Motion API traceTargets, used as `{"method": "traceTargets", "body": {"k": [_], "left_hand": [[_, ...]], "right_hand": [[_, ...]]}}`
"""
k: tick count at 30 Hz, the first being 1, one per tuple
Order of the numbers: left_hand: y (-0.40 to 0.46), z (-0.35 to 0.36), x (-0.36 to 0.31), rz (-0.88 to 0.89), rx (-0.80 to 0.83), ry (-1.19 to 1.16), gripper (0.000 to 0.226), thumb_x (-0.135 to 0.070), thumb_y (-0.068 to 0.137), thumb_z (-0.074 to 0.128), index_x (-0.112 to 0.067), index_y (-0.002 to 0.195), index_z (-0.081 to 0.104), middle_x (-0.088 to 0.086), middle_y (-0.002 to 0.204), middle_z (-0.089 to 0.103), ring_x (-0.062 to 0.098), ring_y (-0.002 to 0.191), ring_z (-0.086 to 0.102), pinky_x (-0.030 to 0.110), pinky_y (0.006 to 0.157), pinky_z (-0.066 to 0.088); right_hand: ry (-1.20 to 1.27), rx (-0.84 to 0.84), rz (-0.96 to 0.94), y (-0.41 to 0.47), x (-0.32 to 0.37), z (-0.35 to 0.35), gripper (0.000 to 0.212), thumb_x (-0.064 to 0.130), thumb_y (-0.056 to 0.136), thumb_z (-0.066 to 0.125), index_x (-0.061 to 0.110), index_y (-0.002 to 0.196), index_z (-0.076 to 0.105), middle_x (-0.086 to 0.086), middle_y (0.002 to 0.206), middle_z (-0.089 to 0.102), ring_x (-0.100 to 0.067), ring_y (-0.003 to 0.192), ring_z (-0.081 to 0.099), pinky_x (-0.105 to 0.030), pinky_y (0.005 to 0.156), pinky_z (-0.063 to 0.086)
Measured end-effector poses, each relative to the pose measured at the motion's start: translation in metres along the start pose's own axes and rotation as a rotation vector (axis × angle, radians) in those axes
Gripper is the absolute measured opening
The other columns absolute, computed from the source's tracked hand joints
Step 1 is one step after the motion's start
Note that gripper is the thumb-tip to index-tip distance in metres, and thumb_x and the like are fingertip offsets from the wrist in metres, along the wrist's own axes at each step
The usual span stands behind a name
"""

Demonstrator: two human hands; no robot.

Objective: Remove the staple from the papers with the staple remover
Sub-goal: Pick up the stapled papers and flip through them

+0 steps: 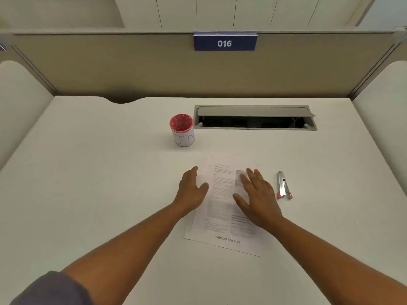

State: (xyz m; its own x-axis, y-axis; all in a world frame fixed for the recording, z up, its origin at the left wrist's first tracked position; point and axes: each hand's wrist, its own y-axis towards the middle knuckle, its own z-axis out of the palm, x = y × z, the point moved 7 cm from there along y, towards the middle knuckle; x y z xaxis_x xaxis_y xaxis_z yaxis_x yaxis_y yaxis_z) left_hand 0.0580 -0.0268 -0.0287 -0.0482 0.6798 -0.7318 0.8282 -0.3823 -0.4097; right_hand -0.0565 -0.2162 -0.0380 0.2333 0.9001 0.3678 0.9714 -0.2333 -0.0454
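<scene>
The printed papers (222,201) lie flat on the white desk in front of me, slightly rotated. My left hand (192,190) rests palm down at the papers' left edge, fingers loosely apart, holding nothing. My right hand (256,197) lies flat on the right half of the page with fingers spread. The staple remover (283,185), a silver metal tool with pink ends, lies on the desk just right of my right hand, untouched. The staple itself is too small to make out.
A pink-rimmed cup (182,130) with a white label stands behind the papers to the left. An open cable tray (255,117) is recessed in the desk (99,172) at the back. Beige partition walls enclose the desk on three sides.
</scene>
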Motion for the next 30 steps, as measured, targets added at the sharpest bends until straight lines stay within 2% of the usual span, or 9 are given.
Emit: {"method": "traceTargets", "body": {"k": [4, 8, 14, 16, 18, 20, 24, 27, 30], "left_hand": [[0.010, -0.003, 0.011, -0.168, -0.040, -0.181, 0.072, -0.028, 0.097, 0.057, -0.019, 0.161, 0.024, 0.003, 0.166, 0.027, 0.023, 0.147, 0.036, 0.041, 0.114, 0.039], [0.020, 0.002, 0.012, -0.293, -0.053, -0.356, 0.066, -0.021, 0.095, 0.057, -0.014, 0.156, 0.031, 0.003, 0.160, 0.037, 0.017, 0.120, 0.054, 0.029, 0.083, 0.044], [0.029, 0.007, 0.015, -0.400, -0.070, -0.458, 0.069, -0.017, 0.094, 0.062, -0.013, 0.156, 0.032, 0.007, 0.150, 0.050, 0.027, 0.119, 0.059, 0.037, 0.088, 0.053], [0.031, 0.006, 0.016, -0.430, -0.075, -0.500, 0.056, -0.018, 0.092, 0.066, -0.008, 0.144, 0.048, 0.012, 0.137, 0.061, 0.024, 0.101, 0.066, 0.029, 0.067, 0.055], [0.033, 0.007, 0.017, -0.458, -0.045, -0.569, 0.022, -0.018, 0.091, 0.070, -0.003, 0.106, 0.066, 0.018, 0.114, 0.074, 0.019, 0.070, 0.073, 0.022, 0.045, 0.050], [0.032, 0.008, 0.017, -0.462, -0.037, -0.599, 0.015, -0.020, 0.090, 0.074, -0.007, 0.087, 0.068, 0.011, 0.091, 0.078, 0.012, 0.049, 0.071, 0.018, 0.038, 0.048], [0.030, 0.005, 0.014, -0.352, -0.067, -0.522, 0.017, -0.016, 0.088, 0.074, -0.010, 0.079, 0.061, -0.003, 0.075, 0.078, 0.008, 0.056, 0.074, 0.020, 0.044, 0.053], [0.022, 0.005, 0.003, -0.262, -0.037, -0.429, 0.013, -0.014, 0.088, 0.068, -0.003, 0.088, 0.060, -0.003, 0.087, 0.078, 0.014, 0.074, 0.076, 0.033, 0.061, 0.065], [0.010, 0.008, -0.018, -0.119, -0.003, -0.382, 0.021, -0.015, 0.085, 0.068, 0.000, 0.099, 0.063, 0.001, 0.093, 0.077, 0.016, 0.076, 0.076, 0.038, 0.067, 0.066]], "right_hand": [[0.018, 0.076, 0.015, -0.005, -0.013, 0.022, 0.078, 0.068, 0.097, 0.026, 0.024, 0.161, 0.017, 0.000, 0.170, 0.007, -0.019, 0.156, -0.001, -0.046, 0.124, 0.016], [-0.015, 0.055, -0.008, -0.008, -0.015, 0.036, 0.076, 0.068, 0.098, 0.028, 0.023, 0.159, 0.025, -0.002, 0.170, 0.011, -0.021, 0.156, 0.002, -0.047, 0.124, 0.015], [-0.083, -0.005, -0.020, -0.008, -0.017, 0.041, 0.071, 0.064, 0.099, 0.034, 0.021, 0.156, 0.033, -0.005, 0.168, 0.019, -0.024, 0.156, 0.011, -0.050, 0.122, 0.022], [-0.085, -0.010, -0.015, -0.008, -0.017, 0.043, 0.071, 0.064, 0.099, 0.034, 0.021, 0.156, 0.033, -0.005, 0.168, 0.019, -0.024, 0.156, 0.011, -0.049, 0.121, 0.020], [-0.090, -0.014, -0.021, -0.009, -0.017, 0.044, 0.071, 0.064, 0.099, 0.034, 0.021, 0.155, 0.034, -0.005, 0.168, 0.021, -0.024, 0.156, 0.011, -0.047, 0.121, 0.018], [-0.097, -0.017, -0.030, -0.010, -0.017, 0.044, 0.071, 0.064, 0.098, 0.035, 0.020, 0.154, 0.036, -0.005, 0.167, 0.023, -0.024, 0.156, 0.013, -0.047, 0.121, 0.019], [-0.087, 0.007, -0.014, -0.011, -0.011, 0.037, 0.073, 0.068, 0.095, 0.034, 0.022, 0.151, 0.043, -0.002, 0.166, 0.026, -0.022, 0.155, 0.015, -0.050, 0.122, 0.018], [0.041, -0.001, 0.050, -0.003, 0.007, 0.022, 0.075, 0.073, 0.091, 0.033, 0.024, 0.146, 0.047, 0.001, 0.163, 0.033, -0.018, 0.153, 0.019, -0.049, 0.122, 0.013], [0.611, 0.091, 0.197, 0.011, 0.030, 0.010, 0.083, 0.077, 0.086, 0.046, 0.026, 0.150, 0.042, 0.004, 0.158, 0.041, -0.015, 0.145, 0.036, -0.044, 0.119, 0.029]]}}
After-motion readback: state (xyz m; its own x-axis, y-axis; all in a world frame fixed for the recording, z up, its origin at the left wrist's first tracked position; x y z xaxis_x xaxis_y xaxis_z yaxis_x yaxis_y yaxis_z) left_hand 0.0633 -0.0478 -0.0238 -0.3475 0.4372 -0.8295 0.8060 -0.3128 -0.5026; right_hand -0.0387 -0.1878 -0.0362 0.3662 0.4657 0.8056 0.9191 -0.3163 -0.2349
